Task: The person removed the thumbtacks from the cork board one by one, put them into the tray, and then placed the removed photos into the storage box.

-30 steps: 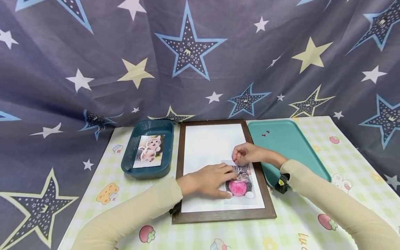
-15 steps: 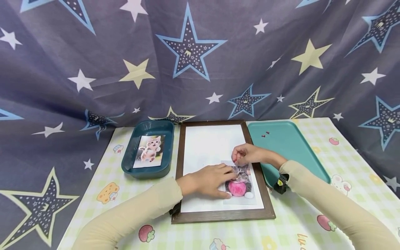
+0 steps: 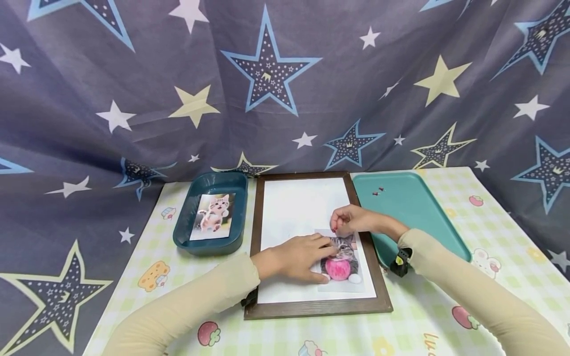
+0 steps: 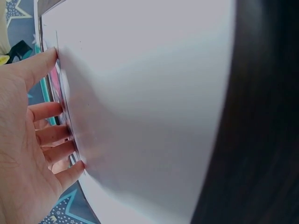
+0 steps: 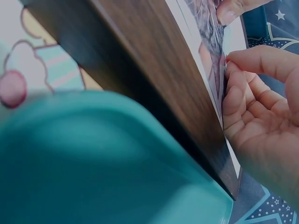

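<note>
A brown-framed white board (image 3: 303, 202) lies on the table. On its lower right is a photo of a grey tabby kitten with a pink ball (image 3: 338, 269). My left hand (image 3: 303, 258) rests on the board with spread fingers, the fingertips pressing the photo's left side. In the left wrist view, those fingers (image 4: 49, 135) are extended against the surface. At the photo's top edge, my right hand (image 3: 355, 219) pinches a red push pin (image 5: 227, 59) between thumb and index finger. Only a bit of red shows; the pin's point is hidden.
To the right of the board lies a teal tray (image 3: 409, 212) with several red push pins (image 3: 377, 192). On the left stands a dark teal bin (image 3: 181, 232) holding another kitten photo (image 3: 213, 217). A star-patterned curtain (image 3: 285, 133) hangs behind the table.
</note>
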`<state>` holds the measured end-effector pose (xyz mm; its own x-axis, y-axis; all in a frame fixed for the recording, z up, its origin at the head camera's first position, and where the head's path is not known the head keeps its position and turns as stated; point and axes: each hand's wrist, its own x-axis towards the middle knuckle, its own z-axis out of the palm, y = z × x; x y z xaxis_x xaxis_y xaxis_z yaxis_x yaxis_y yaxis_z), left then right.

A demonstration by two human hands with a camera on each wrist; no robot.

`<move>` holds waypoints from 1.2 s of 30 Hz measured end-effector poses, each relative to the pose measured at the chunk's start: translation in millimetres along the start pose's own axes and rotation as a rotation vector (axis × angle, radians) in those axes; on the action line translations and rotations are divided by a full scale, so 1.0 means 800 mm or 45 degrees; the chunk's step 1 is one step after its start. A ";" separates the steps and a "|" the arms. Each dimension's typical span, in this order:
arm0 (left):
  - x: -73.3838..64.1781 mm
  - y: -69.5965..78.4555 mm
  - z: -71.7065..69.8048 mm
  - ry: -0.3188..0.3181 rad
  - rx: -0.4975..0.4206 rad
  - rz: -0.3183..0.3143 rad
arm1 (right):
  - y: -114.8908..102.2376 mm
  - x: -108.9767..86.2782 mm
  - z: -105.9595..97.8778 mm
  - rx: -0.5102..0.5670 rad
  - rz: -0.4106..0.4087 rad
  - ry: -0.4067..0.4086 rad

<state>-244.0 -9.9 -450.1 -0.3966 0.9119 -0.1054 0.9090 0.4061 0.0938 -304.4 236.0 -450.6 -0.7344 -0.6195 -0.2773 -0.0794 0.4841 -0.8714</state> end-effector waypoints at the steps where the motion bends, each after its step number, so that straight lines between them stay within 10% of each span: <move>1: 0.000 0.000 0.001 0.003 0.000 0.002 | 0.001 0.000 0.000 0.005 0.003 0.002; 36: -0.002 0.000 0.000 0.017 -0.008 0.009 | -0.002 -0.001 0.002 0.005 0.027 0.018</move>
<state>-243.1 -11.2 -450.2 -0.3921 0.9154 -0.0915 0.9109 0.4002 0.1005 -302.6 234.6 -449.3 -0.7452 -0.6005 -0.2898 -0.0613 0.4945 -0.8670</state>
